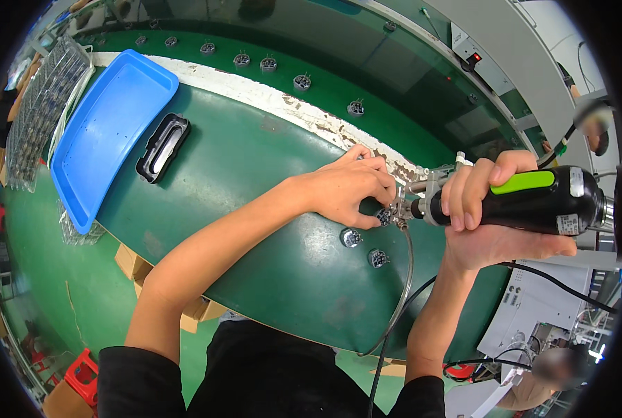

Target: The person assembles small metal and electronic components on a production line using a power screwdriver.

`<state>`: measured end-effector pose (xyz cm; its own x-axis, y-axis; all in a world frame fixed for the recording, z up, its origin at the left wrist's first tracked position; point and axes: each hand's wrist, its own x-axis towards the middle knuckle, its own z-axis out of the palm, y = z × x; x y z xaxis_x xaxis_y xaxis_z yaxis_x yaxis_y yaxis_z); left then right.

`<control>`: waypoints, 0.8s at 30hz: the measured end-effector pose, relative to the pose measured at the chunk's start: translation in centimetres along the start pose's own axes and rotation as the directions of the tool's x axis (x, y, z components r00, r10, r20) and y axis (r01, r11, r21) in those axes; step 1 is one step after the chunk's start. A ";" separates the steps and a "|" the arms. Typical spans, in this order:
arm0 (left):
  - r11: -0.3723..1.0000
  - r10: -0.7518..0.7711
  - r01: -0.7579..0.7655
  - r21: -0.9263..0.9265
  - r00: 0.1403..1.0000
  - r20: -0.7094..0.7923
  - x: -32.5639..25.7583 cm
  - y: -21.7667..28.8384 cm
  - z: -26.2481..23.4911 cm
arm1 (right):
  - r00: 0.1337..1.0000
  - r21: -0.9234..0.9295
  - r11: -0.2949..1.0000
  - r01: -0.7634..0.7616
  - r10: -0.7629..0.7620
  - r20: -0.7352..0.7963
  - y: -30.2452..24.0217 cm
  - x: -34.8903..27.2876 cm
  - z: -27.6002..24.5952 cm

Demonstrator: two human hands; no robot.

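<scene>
My right hand (pixel 481 198) is wrapped round a black power screwdriver (pixel 533 202) with a bright green lever, held on its side over the right end of the green table. Metal fittings (pixel 408 202) and a clear hose (pixel 411 265) sit at the screwdriver's front end. Right at that end, my left hand (pixel 352 184) is closed, thumb and fingers on a small round part (pixel 383 217) that they partly cover. Two similar round parts, one by the hand (pixel 351 238) and one nearer me (pixel 378 258), stand on the table.
At the left lie a blue tray (pixel 109 139) and a black oblong holder (pixel 163 148). Clear plastic trays (pixel 50 111) are stacked beyond. Several round parts (pixel 302 82) stand on the green belt behind the worn white ledge (pixel 255 90). A black cable (pixel 394 324) hangs over the near edge.
</scene>
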<state>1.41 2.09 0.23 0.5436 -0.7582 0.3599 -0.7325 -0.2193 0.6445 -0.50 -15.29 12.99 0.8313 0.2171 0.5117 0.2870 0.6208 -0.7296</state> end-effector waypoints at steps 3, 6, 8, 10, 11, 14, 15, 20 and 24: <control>1.000 -0.009 0.009 0.011 0.999 0.038 0.0 -0.1 -0.1 | 1.000 -0.017 1.000 0.010 -0.010 -0.025 -0.1 -0.1 -0.1; 1.000 0.004 -0.004 0.001 0.999 0.034 0.0 0.0 -0.1 | 0.992 -0.006 1.000 -0.022 0.021 -0.127 -0.2 -0.3 0.0; 1.000 0.007 -0.008 0.010 0.999 0.045 0.1 0.0 -0.2 | 0.991 -0.029 0.999 -0.040 0.035 -0.132 -0.3 -0.5 0.0; 1.000 0.006 -0.007 0.019 0.998 0.056 -0.1 -0.1 -0.1 | 0.999 -0.099 0.995 -0.031 0.027 -0.039 -0.2 -0.6 -0.2; 1.000 0.005 -0.006 0.010 0.999 0.042 -0.2 -0.3 0.1 | 0.999 -0.098 0.995 -0.030 0.026 -0.038 -0.6 -0.7 0.0; 1.000 0.008 -0.008 0.005 1.000 0.028 0.0 -0.3 -0.2 | 0.995 -0.257 0.961 0.097 -0.093 0.030 -3.6 -0.7 2.2; 1.000 0.016 -0.016 0.012 0.999 0.028 0.1 -0.3 -0.3 | 0.990 -0.231 0.967 0.102 -0.076 0.119 -5.1 -0.5 2.4; 1.000 -0.016 0.016 -0.003 1.000 0.016 0.0 -0.3 -0.1 | 0.996 -0.250 0.965 0.079 -0.070 0.047 -5.6 -1.8 2.1; 1.000 -0.028 0.028 0.002 0.999 0.027 0.1 0.0 0.0 | 0.997 -0.224 0.971 0.082 -0.082 0.009 -3.4 -2.4 0.5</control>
<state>1.52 2.00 0.26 0.5528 -0.7682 0.3229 -0.7178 -0.2421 0.6527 -3.74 -17.58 14.49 0.8008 0.1723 0.5736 0.4532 0.4518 -0.7685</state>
